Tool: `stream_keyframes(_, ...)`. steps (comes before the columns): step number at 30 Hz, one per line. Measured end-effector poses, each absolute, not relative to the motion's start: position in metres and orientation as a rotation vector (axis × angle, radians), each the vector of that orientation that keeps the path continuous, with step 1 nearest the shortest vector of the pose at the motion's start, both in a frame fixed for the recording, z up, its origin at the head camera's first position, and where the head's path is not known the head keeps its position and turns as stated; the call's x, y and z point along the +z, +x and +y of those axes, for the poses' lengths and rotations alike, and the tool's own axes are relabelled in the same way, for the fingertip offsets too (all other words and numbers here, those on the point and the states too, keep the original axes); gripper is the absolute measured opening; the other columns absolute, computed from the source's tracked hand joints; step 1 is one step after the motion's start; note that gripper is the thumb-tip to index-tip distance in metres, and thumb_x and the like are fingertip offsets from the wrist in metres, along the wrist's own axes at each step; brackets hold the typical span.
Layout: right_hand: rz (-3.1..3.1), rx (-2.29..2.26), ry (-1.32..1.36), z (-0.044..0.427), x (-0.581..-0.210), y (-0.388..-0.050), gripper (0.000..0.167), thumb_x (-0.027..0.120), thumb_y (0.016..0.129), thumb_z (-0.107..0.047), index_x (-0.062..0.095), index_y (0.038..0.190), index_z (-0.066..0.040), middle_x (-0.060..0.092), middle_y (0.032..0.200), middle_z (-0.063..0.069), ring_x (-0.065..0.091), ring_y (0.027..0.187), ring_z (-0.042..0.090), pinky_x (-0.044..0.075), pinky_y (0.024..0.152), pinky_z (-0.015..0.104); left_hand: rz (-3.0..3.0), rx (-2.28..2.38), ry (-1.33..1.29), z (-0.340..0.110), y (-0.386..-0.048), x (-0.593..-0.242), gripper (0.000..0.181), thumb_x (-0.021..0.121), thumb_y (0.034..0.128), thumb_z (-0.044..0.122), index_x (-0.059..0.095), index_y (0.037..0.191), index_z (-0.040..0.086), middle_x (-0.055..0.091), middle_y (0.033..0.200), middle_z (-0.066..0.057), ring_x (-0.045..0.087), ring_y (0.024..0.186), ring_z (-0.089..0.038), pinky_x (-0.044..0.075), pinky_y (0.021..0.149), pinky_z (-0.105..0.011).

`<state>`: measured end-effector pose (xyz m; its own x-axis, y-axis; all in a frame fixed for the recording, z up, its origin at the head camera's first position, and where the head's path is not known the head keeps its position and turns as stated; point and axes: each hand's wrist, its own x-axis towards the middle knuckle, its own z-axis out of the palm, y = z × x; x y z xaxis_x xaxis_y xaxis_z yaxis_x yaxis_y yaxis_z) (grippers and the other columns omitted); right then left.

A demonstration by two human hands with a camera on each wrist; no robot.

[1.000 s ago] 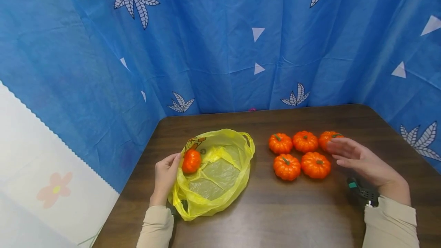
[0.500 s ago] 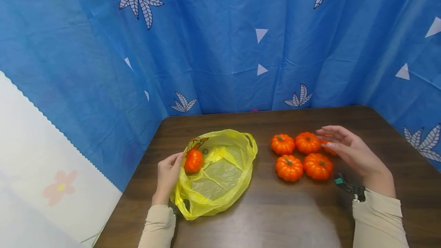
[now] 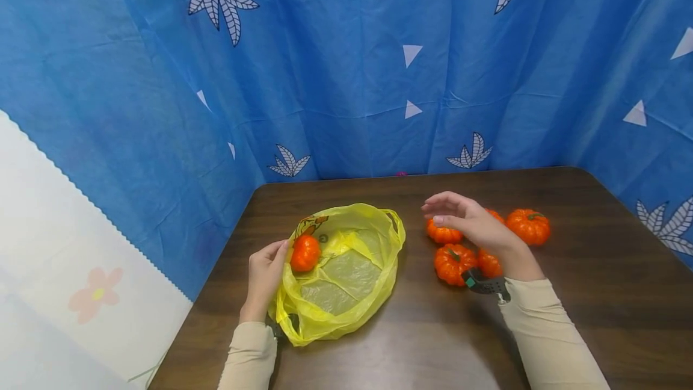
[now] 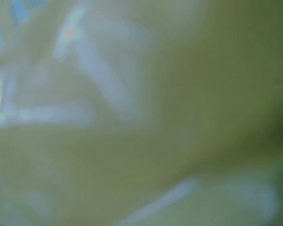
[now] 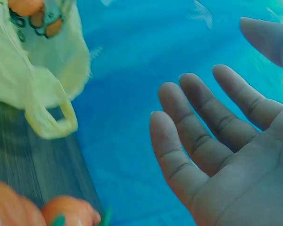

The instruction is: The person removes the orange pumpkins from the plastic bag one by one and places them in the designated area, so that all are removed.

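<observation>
My left hand point(image 3: 266, 272) pinches the left rim of a yellow plastic bag point(image 3: 346, 324), which stands wide-mouthed on the table. Inside it, by that hand, is a small orange pumpkin point(image 3: 305, 253). Blurred yellow film point(image 4: 179, 94) fills the left wrist view. My right hand point(image 3: 476, 221) hovers over the pumpkin group with fingers extended and nothing in the palm, as the right wrist view confirms. Beneath it, the back left pumpkin point(image 3: 444, 234) is partly covered. The front left pumpkin point(image 3: 452, 262) and back right pumpkin point(image 3: 528, 226) show more fully; others are mostly hidden by the arm.
The dark wooden table point(image 3: 422, 342) carries everything. A blue patterned curtain point(image 3: 346, 77) hangs behind it and along the sides. At the left is a white cloth point(image 3: 65, 245) with a flower print. The bag's handle loop point(image 5: 52, 127) sticks out toward the pumpkins.
My right hand has swept left, from beside the back right pumpkin to above the back left one, uncovering the former. My left hand keeps its hold on the bag.
</observation>
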<state>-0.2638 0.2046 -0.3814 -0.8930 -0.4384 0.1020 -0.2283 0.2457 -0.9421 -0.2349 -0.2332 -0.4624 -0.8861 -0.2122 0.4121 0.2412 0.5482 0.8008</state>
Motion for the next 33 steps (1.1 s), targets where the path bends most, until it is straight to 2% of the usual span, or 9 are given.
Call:
stream_keyframes(2, 2.306, -1.690, -0.659, 0.193, -0.380, -0.267, 0.038, 0.061, 0.100, -0.022, 0.053, 0.134, -0.009, 0.059, 0.136, 0.013, 0.059, 0.123, 0.024, 0.053, 0.098, 0.027, -2.321, -1.293, -0.023, -0.233, -0.235, -0.463, 0.024, 0.065, 0.0984, 0.021, 0.078, 0.105, 0.002, 0.077, 0.105, -0.013, 0.072, 0.100, -0.027, 0.057, 0.092, -0.047)
stream_keyframes(5, 2.286, -1.670, -0.708, 0.179, -0.377, -0.271, 0.037, 0.062, 0.099, -0.018, 0.053, 0.133, -0.007, 0.058, 0.136, 0.017, 0.056, 0.126, 0.037, 0.054, 0.098, 0.031, -2.325, -1.301, -0.021, -0.232, -0.235, -0.463, 0.024, 0.066, 0.0983, 0.023, 0.078, 0.106, 0.003, 0.077, 0.105, -0.013, 0.072, 0.100, -0.027, 0.057, 0.092, -0.046)
stream_keyframes(9, 2.274, -1.627, -0.794, 0.160, -0.377, -0.275, 0.039, 0.064, 0.098, -0.015, 0.053, 0.133, -0.002, 0.057, 0.136, 0.023, 0.053, 0.127, 0.045, 0.054, 0.101, 0.035, -2.325, -1.324, -0.012, -0.231, -0.234, -0.464, 0.024, 0.067, 0.0977, 0.023, 0.078, 0.106, 0.004, 0.077, 0.105, -0.012, 0.072, 0.099, -0.027, 0.057, 0.092, -0.046)
stream_keyframes(12, 2.255, -1.578, -0.860, 0.144, -0.381, -0.279, 0.040, 0.065, 0.097, -0.014, 0.053, 0.132, 0.001, 0.058, 0.133, 0.021, 0.054, 0.125, 0.045, 0.055, 0.099, 0.035, -2.322, -1.326, -0.017, -0.232, -0.234, -0.465, 0.024, 0.066, 0.0978, 0.022, 0.078, 0.107, 0.004, 0.077, 0.105, -0.012, 0.072, 0.099, -0.026, 0.058, 0.091, -0.045)
stream_keyframes(20, 2.191, -1.415, -0.960, 0.092, -0.385, -0.288, 0.044, 0.069, 0.094, -0.014, 0.053, 0.133, 0.000, 0.058, 0.135, 0.020, 0.056, 0.126, 0.039, 0.054, 0.100, 0.043, -2.309, -1.323, -0.030, -0.232, -0.235, -0.463, 0.022, 0.067, 0.0975, 0.020, 0.078, 0.105, 0.003, 0.077, 0.103, -0.012, 0.072, 0.097, -0.026, 0.058, 0.091, -0.045)
stream_keyframes(29, 2.225, -1.352, -0.945, 0.054, -0.394, -0.298, 0.050, 0.073, 0.091, -0.013, 0.052, 0.135, 0.000, 0.056, 0.137, 0.022, 0.056, 0.127, 0.041, 0.053, 0.103, 0.043, -2.325, -1.319, -0.004, -0.230, -0.233, -0.460, 0.022, 0.066, 0.0977, 0.019, 0.078, 0.106, 0.002, 0.077, 0.104, -0.013, 0.072, 0.097, -0.027, 0.057, 0.092, -0.046)
stream_keyframes(33, 2.272, -1.305, -0.957, 0.039, -0.401, -0.299, 0.051, 0.075, 0.089, -0.014, 0.055, 0.134, -0.003, 0.058, 0.135, 0.019, 0.057, 0.126, 0.039, 0.053, 0.102, 0.042, -2.321, -1.305, -0.020, -0.230, -0.234, -0.460, 0.021, 0.066, 0.0977, 0.019, 0.078, 0.105, 0.002, 0.077, 0.103, -0.013, 0.072, 0.097, -0.027, 0.057, 0.091, -0.046)
